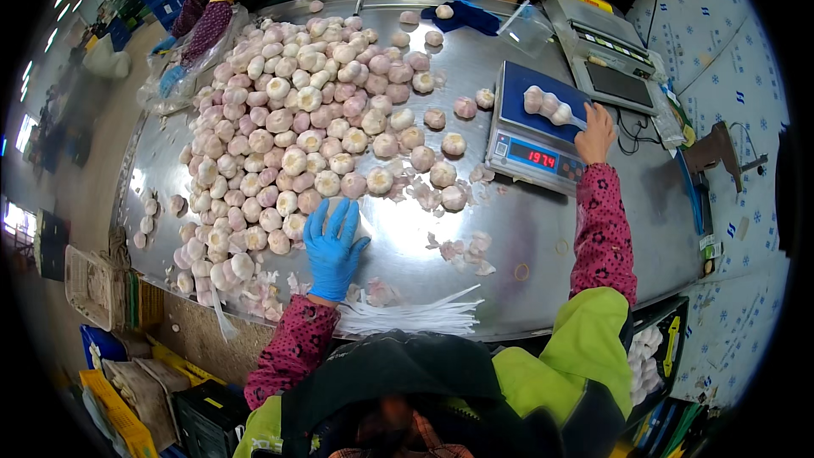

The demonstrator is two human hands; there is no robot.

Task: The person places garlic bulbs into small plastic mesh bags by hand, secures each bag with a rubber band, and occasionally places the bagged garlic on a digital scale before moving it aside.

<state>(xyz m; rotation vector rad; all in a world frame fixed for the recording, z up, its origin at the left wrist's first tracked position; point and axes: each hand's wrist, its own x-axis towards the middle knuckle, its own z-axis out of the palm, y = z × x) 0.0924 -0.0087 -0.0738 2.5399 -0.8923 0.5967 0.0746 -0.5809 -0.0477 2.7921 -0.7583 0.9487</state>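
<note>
On the blue platform of a digital scale (534, 148) lies a short row of garlic bulbs in a white net sleeve (549, 107). The bare fingers of my right hand (596, 133) close on the sleeve's tail at the platform's right edge. My left hand (333, 246), in a blue glove, has its fingers spread at the near edge of a large heap of garlic bulbs (297, 119). Its palm hides what lies under it. Just right of that hand, white net sleeves (411, 315) lie bundled along the table's front edge.
Loose bulbs and papery skins (462, 250) dot the steel table (509, 288). A second scale (606, 55), a clear plastic tub (527, 31) and a dark blue cloth (466, 17) sit at the back. Across the table, a co-worker's gloved hand (172, 79) handles a clear bag.
</note>
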